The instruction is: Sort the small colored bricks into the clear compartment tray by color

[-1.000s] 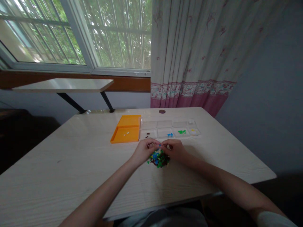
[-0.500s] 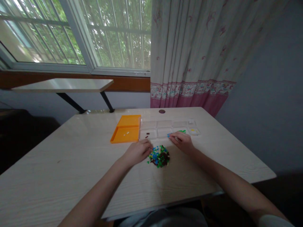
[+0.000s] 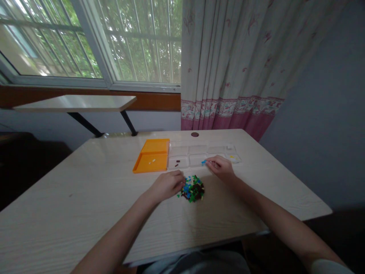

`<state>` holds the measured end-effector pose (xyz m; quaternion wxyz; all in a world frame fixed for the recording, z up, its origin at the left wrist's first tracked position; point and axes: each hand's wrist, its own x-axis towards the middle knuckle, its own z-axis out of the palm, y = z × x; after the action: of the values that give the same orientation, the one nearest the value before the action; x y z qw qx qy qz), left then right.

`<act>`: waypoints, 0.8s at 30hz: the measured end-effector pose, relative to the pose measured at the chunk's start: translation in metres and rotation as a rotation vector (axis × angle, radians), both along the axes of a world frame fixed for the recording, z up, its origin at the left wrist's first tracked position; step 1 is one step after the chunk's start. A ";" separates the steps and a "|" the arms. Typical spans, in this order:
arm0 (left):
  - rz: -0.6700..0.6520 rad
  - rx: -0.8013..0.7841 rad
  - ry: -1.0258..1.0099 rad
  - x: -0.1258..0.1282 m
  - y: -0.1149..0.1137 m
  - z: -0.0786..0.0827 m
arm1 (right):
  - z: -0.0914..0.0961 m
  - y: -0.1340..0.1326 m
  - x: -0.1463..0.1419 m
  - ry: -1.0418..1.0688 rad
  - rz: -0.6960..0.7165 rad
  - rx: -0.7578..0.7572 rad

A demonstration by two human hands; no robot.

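A small pile of tiny coloured bricks (image 3: pixel 192 189), blue, green and dark brown, lies on the pale wooden table (image 3: pixel 85 198). My left hand (image 3: pixel 167 185) rests curled on the table, touching the pile's left edge. My right hand (image 3: pixel 221 167) reaches over the clear compartment tray (image 3: pixel 196 156), fingertips pinched at the blue pieces (image 3: pixel 203 162) in a front cell. I cannot make out whether the pinch holds a piece. Other cells hold dark brown pieces (image 3: pixel 177 163) and yellow pieces (image 3: pixel 232 156).
An orange lid (image 3: pixel 152 155) with two small white pieces lies open left of the clear tray. A round cable hole (image 3: pixel 195 134) sits near the table's far edge. Behind are a window, a narrow shelf (image 3: pixel 74 102) and a flowered curtain (image 3: pixel 236 64).
My hands, which were together above the pile a second ago, have parted. The right hand went forward to the tray's blue cell; the left sank to the table beside the pile.
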<state>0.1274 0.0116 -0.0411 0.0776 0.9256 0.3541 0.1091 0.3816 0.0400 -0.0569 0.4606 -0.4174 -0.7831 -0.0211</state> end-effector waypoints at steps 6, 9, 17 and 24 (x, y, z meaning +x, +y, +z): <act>0.012 -0.033 -0.051 0.003 -0.001 0.001 | -0.007 0.015 0.009 -0.094 -0.118 -0.124; 0.034 -0.062 -0.112 0.003 -0.001 0.001 | -0.008 0.020 0.012 -0.093 -0.133 -0.156; 0.085 -0.090 -0.375 0.009 -0.001 0.002 | -0.004 0.010 0.003 -0.118 -0.046 -0.123; 0.085 -0.066 -0.461 0.018 -0.004 0.001 | -0.006 -0.020 -0.028 -0.243 0.230 -0.158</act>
<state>0.1453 0.0072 -0.0403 0.1821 0.8572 0.3692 0.3093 0.3541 0.0203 -0.0631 0.3278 -0.3544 -0.8747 0.0428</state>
